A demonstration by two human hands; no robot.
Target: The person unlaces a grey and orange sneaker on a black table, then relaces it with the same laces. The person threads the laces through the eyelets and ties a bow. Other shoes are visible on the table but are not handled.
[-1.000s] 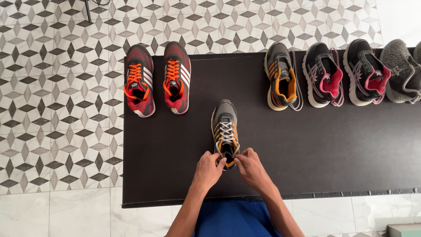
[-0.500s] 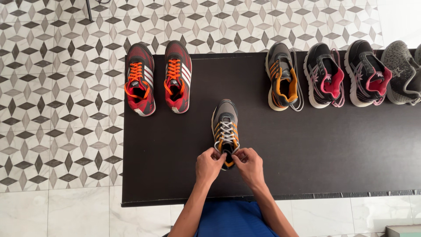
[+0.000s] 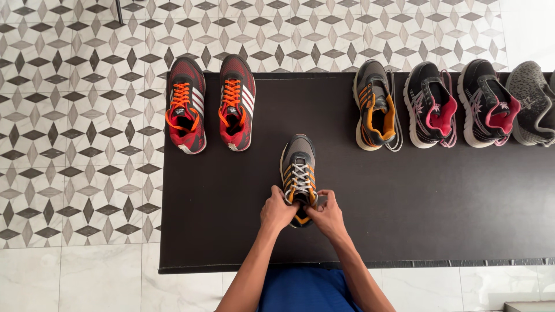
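With the left hand [image 3: 277, 211] and right hand [image 3: 327, 215] each in a pinching grip on the white laces [image 3: 300, 176] of the grey-and-orange shoe [image 3: 298, 167] mid-worktop [image 3: 231, 231], uneven pulling could slip the laces loose.

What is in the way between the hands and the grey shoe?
Nothing visible. The left hand and right hand are already on the grey shoe, pinching its white laces at the near end. The other shoes sit farther back on the black table, apart from it.
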